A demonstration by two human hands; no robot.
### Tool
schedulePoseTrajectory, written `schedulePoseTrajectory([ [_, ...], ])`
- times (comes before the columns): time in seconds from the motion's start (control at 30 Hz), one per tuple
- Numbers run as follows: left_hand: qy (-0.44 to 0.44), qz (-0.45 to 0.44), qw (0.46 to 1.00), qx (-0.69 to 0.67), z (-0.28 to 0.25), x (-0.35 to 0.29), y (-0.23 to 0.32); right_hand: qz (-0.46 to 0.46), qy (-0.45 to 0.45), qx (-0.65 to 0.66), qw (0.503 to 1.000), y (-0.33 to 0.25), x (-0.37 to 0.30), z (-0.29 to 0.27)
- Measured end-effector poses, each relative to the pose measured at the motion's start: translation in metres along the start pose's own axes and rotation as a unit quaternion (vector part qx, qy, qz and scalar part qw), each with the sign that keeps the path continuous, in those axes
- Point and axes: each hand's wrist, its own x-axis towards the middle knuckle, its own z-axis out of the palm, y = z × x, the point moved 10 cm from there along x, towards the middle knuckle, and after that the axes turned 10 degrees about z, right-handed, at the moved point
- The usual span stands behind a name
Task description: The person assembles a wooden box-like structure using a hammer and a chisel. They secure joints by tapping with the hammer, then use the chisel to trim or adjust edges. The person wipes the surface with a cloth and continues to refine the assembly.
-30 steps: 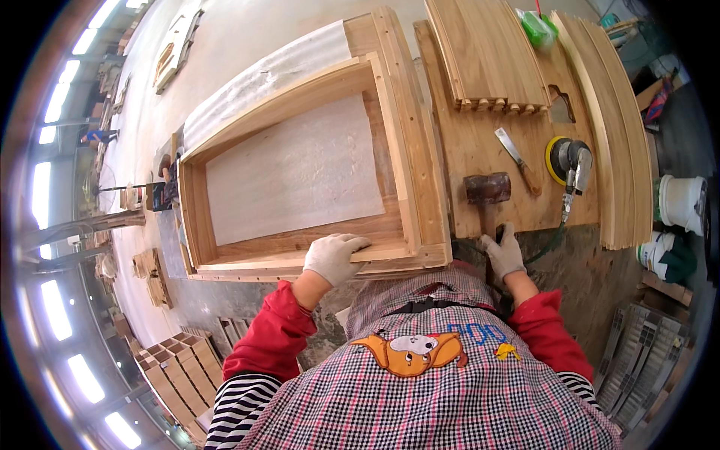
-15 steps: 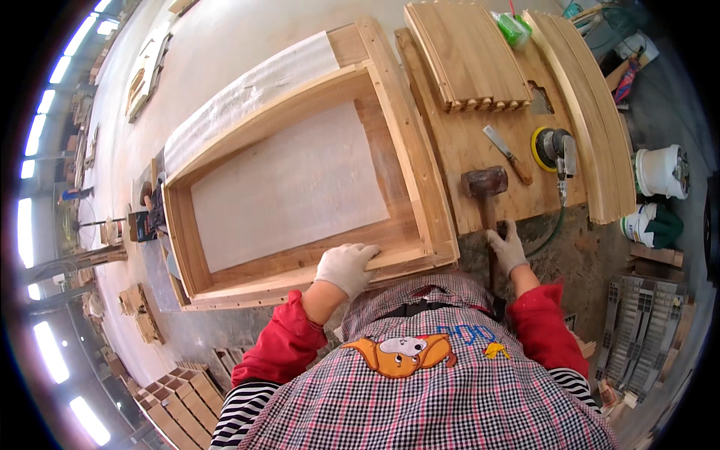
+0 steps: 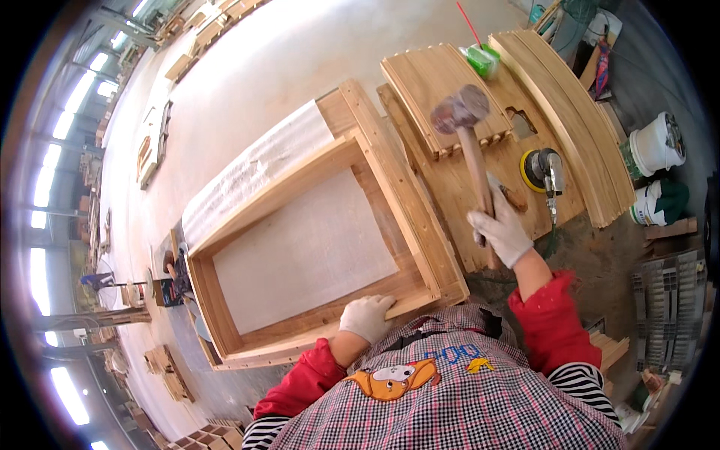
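A sander [image 3: 551, 171] with a yellow rim sits on a plywood sheet [image 3: 450, 196], near a stack of short boards [image 3: 418, 86]. Just beside that stack is a green plastic bag [image 3: 482, 62] — then some long boards [image 3: 566, 124]. Two white buckets [image 3: 654, 148] stand farther right — one with dark green cloth [image 3: 673, 201].

Left hand [image 3: 367, 318], white-gloved: palm down, fingers extended. Right hand [image 3: 504, 232], white-gloved: farther forward, fingers curled in a grip. Left forearm [image 3: 306, 381], right forearm [image 3: 555, 322]: red-sleeved, bare at the wrists [image 3: 532, 271].
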Motion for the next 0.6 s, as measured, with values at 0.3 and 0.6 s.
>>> schedulePoseTrajectory([
  [0.3,0.017,0.037,0.999,-0.002,-0.009,0.003,0.003,-0.08,-0.016,-0.352,0.933,0.01,0.073,0.087],
  [0.6,0.009,0.026,1.0,-0.01,-0.009,0.002,0.004,0.009,-0.007,-0.354,0.935,0.005,0.064,0.092],
])
